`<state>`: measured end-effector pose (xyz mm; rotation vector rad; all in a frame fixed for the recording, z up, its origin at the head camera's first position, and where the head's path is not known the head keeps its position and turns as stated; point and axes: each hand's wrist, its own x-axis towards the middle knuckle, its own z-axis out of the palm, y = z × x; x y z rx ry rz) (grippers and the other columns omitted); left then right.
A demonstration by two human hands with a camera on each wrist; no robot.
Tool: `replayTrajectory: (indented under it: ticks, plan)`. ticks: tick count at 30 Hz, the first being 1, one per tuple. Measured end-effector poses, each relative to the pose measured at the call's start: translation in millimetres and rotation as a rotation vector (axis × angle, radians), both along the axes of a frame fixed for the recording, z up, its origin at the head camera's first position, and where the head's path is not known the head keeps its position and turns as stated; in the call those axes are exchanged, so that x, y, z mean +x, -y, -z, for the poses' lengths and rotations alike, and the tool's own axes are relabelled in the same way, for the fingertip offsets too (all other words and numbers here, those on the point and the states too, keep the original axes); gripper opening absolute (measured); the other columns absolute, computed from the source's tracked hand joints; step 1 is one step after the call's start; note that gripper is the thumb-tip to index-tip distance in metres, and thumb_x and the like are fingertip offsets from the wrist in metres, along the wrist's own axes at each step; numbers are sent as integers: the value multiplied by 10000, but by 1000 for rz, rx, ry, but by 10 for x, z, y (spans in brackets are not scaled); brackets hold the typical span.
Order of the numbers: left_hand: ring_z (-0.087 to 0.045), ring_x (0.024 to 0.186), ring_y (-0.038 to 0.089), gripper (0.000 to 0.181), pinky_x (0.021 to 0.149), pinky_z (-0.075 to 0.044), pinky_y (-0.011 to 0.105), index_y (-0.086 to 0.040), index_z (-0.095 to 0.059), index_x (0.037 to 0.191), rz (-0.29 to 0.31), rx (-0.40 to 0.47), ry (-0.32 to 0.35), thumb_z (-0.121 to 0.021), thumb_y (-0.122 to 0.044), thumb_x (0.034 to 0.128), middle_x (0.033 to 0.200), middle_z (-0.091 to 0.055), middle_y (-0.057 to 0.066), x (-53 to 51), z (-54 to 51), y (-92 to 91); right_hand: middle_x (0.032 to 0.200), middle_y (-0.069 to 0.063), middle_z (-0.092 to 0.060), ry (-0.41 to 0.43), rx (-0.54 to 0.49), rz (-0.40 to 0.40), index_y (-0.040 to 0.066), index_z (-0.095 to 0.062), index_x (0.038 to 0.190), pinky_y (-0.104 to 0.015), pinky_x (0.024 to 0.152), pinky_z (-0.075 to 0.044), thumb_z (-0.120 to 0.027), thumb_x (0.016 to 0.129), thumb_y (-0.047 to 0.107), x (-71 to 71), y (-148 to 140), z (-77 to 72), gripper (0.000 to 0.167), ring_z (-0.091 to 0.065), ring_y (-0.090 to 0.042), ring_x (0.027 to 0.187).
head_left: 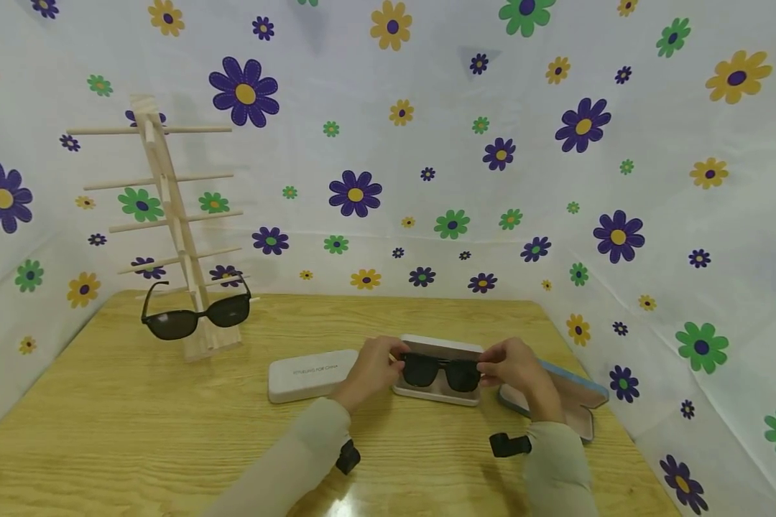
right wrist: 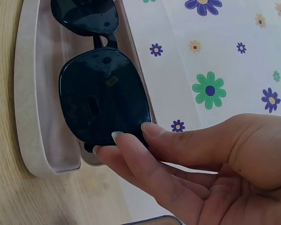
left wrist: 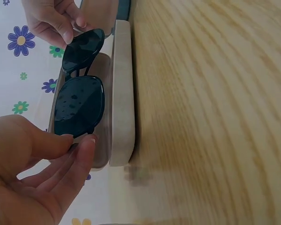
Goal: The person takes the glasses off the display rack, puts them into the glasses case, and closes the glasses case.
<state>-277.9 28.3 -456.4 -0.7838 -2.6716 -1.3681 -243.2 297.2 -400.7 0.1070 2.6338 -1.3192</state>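
The tabletop (head_left: 168,445) carries the open white case (head_left: 436,396). Left of that case rises a wooden stand (head_left: 177,224); right of it lies a blue-edged case (head_left: 575,388). The left hand (head_left: 371,370) and right hand (head_left: 516,370), fingers pinching opposite ends, hold sunglasses (head_left: 425,371) at its opening.

Dark sunglasses (head_left: 176,324) on a wooden rack (head_left: 177,224); lettered white case (head_left: 310,377); open blue-edged case (head_left: 570,385); flowered backdrop (head_left: 388,147)

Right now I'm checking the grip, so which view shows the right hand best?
The right wrist view: it shows the right hand closest, pinching the sunglasses at one end. The head view shows that hand much smaller, from above. The left wrist view shows only part of it, cut off by the top edge.
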Motion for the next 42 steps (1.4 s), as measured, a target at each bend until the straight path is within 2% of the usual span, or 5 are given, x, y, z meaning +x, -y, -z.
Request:
replayTrajectory:
  ticks: [10, 18, 25, 30, 42]
  plan:
    - [-741, 901, 251, 256, 786, -611, 371, 21, -758, 1095, -36, -61, -17, -672, 112, 871, 992, -782, 156, -17, 86, -73, 960, -258, -706, 39, -11, 22, -182, -653, 1140, -402, 760, -639, -655, 962, -54, -28, -24, 75, 219, -763, -229, 720]
    - [-744, 970, 274, 252, 845, -614, 420, 35, -765, 1098, -56, -74, 5, -652, 105, 884, 1038, -782, 180, 4, 126, -86, 950, -303, -704, 61, -59, 1, -232, -615, 1153, -342, 706, -637, -634, 959, -84, -65, -38, 159, 245, -742, -157, 666]
    - [-720, 900, 238, 234, 786, -608, 392, 50, -766, 1093, -79, -84, 1, -647, 89, 895, 980, -772, 163, 24, 138, -86, 1014, -331, -693, 64, -74, 0, -235, -621, 1164, -373, 738, -641, -619, 969, -84, -74, -24, 224, 246, -740, -150, 682]
    - [-722, 959, 256, 229, 809, -610, 412, 42, -771, 1100, -94, -77, 29, -645, 84, 914, 1030, -768, 166, 48, 132, -97, 969, -281, -697, 53, -91, 28, -220, -645, 1123, -370, 714, -641, -638, 958, -81, -82, -12, 268, 215, -732, -152, 666]
    - [-731, 932, 245, 205, 782, -617, 398, 35, -780, 1086, -129, -90, 37, -664, 61, 919, 996, -776, 143, 39, 134, -112, 881, -247, -745, 2, 26, 67, -141, -736, 986, -369, 670, -638, -728, 927, -6, -109, 46, 326, 147, -751, -203, 654]
